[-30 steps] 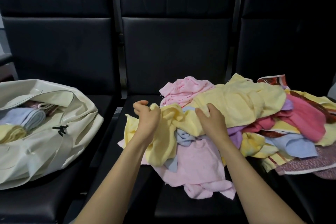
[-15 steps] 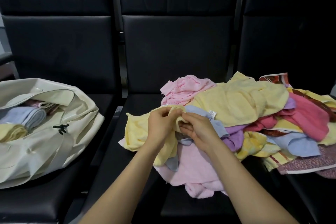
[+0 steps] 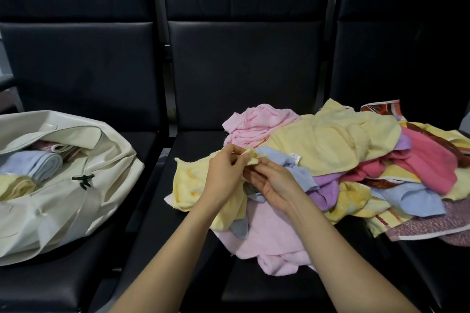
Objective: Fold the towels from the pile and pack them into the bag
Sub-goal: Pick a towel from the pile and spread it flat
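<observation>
3 black seats (image 3: pixel 236 76) held the towel pile (image 3: pixel 338 150) across the middle and right, and a cream bag (image 3: pixel 101 185) on the left. At the pile's front lay a yellow towel (image 3: pixel 193 183), its corner pinched by the left hand (image 3: pixel 223 175) and right hand (image 3: pixel 277 185).

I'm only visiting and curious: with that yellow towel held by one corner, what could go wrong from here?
1. The left hand and right hand pinch only one small corner of the yellow towel; it might slip out when lifted.
2. That towel lies over the blue towel and pink towel, so pulling may drag them off the seat.
3. The bag slumps, its mouth partly folded over; a folded towel may come undone going in.
</observation>
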Motion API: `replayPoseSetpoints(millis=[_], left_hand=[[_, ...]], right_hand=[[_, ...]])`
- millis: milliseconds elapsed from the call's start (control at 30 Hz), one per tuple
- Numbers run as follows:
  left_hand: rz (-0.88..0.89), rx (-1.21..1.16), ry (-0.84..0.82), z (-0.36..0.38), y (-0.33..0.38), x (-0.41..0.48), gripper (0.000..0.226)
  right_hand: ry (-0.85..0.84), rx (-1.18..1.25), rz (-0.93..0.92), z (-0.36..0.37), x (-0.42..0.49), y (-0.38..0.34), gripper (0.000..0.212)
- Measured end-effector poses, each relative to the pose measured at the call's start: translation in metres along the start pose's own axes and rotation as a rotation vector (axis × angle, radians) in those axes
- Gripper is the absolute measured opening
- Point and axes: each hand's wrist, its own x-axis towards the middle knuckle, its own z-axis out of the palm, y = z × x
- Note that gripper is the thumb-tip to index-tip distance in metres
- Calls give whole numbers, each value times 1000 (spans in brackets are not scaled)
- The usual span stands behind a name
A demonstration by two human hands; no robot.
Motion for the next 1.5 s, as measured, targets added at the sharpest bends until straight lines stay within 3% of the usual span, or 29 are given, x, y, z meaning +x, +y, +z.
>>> replayPoseSetpoints(millis=[267,433,533,633,800,867,933,1000,1067,1133,1200,1367,1500], left_hand=[[77,39,-71,2,-4,-2,10],[263,358,-62,5,-8,-4,12],[370,481,-17,5,-7,-5,16],[420,328,8,3,0,-7,13],[488,118,-71,8,13,-23,15],[551,108,-14,11,20,-28,11],[629,69,54,10,25,-28,11],[699,41,107,7,27,-27,6],[733,32,150,4,27,-26,6],[695,0,207,1,26,-23,7],[587,-48,306,-6,24,-13,8],[312,-88,401,-27,14,16,10],[166,-91,406,-40,15,41,9]], right_hand=[[88,10,-8,-4,2,-2,16],[67,-46,-6,-6,4,-4,15],[46,-397,-134,-10,2,-9,22],[9,-875,-388,-13,-1,-16,32],[-24,-1498,-628,-16,-4,-18,30],[112,-1828,-550,-21,4,-20,36],[386,-1962,-487,-29,9,-26,28],[633,-1824,-604,-39,8,-36,20],[737,-1590,-839,-51,6,-48,21],[638,-1377,-1086,-57,2,-58,25],[451,-1251,-1197,-55,-2,-66,23],[-60,-1167,-1020,-33,-27,-74,35],[-359,-1070,-606,-17,-44,-92,31]])
